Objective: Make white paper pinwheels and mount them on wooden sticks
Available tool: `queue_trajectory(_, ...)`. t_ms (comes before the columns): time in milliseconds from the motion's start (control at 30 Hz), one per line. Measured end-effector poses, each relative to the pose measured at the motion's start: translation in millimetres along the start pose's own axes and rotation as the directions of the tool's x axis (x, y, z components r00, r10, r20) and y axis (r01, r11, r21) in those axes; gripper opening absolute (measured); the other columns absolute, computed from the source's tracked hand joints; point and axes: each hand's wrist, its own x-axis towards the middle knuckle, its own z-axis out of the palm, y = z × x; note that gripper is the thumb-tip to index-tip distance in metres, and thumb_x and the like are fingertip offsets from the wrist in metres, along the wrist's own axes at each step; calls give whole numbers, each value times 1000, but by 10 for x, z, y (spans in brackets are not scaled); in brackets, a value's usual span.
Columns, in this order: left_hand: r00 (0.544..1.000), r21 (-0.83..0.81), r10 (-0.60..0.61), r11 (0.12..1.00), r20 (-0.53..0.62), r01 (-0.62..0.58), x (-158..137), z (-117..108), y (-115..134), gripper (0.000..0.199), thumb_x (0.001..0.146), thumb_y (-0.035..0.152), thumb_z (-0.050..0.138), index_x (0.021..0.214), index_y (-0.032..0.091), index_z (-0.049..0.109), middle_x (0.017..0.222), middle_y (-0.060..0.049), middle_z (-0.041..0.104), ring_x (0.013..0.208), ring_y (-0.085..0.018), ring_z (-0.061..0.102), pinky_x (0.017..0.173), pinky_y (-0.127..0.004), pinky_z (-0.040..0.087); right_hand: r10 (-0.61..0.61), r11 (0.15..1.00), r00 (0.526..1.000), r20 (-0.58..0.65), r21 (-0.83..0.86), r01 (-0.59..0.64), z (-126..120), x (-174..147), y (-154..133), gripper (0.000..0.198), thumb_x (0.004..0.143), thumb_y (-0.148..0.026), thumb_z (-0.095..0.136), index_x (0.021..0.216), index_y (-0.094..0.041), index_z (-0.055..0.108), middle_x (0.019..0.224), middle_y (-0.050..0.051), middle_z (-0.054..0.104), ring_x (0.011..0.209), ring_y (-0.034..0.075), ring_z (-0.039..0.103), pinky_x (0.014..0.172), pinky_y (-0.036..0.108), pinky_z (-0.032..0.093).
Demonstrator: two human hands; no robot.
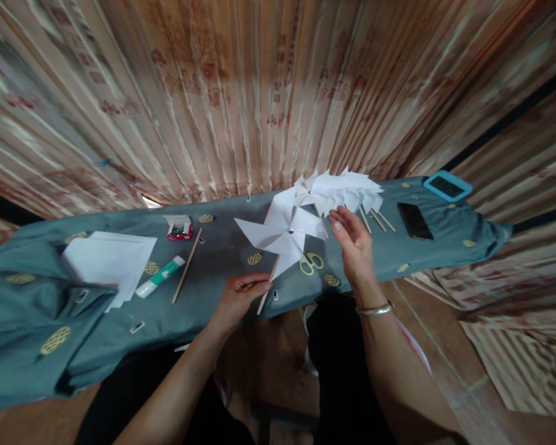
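Observation:
A white paper pinwheel (282, 232) on a thin wooden stick is held up over the cloth by my left hand (246, 293), which pinches the stick just below the blades. A metal pin head shows at its centre. To the right of the blades, my right hand (351, 240) is raised with its fingers apart and nothing in it. Several more paper pinwheels (347, 190) lie overlapped in a row behind that hand, their sticks pointing toward me. Scissors with yellow-green handles (311, 264) lie under the held pinwheel, their blades hidden.
On the left are stacked white paper sheets (106, 259), a green-and-white glue stick (160, 276), a small red box (179, 227) with metal pieces, and a loose wooden stick (187, 266). A black phone (415, 221) and a blue-framed device (447, 186) lie right. A curtain (259, 93) hangs behind.

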Motion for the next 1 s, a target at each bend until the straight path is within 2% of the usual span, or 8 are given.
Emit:
queue_trajectory(67, 999, 25, -22, 999, 26, 21, -28, -14, -10, 25, 47, 35, 86, 68, 22, 79, 66, -3, 74, 62, -17, 62, 66, -28, 48, 85, 996, 994, 71, 29, -88, 3, 5, -26, 47, 66, -50, 80, 104, -25, 70, 106, 6, 74, 105, 22, 66, 95, 37, 49)
queue_trajectory(167, 998, 62, -21, 998, 50, 18, -63, -36, -19, 24, 48, 35, 85, 67, 22, 79, 68, -4, 74, 63, -17, 62, 65, -28, 48, 197, 980, 970, 144, 5, -200, 8, -10, -47, 46, 61, -53, 82, 96, -25, 73, 87, 3, 76, 84, 20, 68, 79, 34, 54)
queue_trajectory(267, 998, 92, -20, 996, 54, 15, -81, -59, -24, 24, 48, 36, 84, 66, 22, 79, 68, -4, 74, 64, -18, 62, 65, -28, 48, 257, 966, 950, 179, -27, -257, 8, -31, -44, 43, 58, -52, 84, 90, -24, 75, 74, 1, 74, 66, 17, 63, 62, 30, 51)
queue_trajectory(333, 998, 102, -24, 995, 53, 19, -82, -72, -32, 24, 49, 37, 84, 67, 22, 79, 67, -4, 73, 64, -18, 62, 64, -28, 48, 291, 956, 937, 195, -24, -292, 14, -42, -40, 43, 57, -51, 84, 88, -22, 75, 70, 0, 73, 61, 15, 61, 57, 28, 48)
queue_trajectory(667, 998, 130, -17, 991, 66, 9, -70, -96, -50, 26, 51, 38, 84, 70, 21, 79, 71, -5, 73, 67, -19, 62, 68, -30, 48, 391, 912, 901, 188, 50, -406, 52, -39, -76, 37, 49, -43, 89, 75, -21, 75, 62, -1, 71, 52, 12, 59, 51, 25, 46)
queue_trajectory(1000, 997, 115, -28, 993, 76, 19, -77, -71, -35, 24, 50, 38, 83, 68, 22, 79, 69, -4, 73, 64, -17, 60, 65, -28, 47, 405, 903, 896, 180, 76, -424, 53, -32, -36, 38, 45, -44, 90, 69, -20, 73, 58, -2, 70, 48, 10, 57, 47, 22, 44)
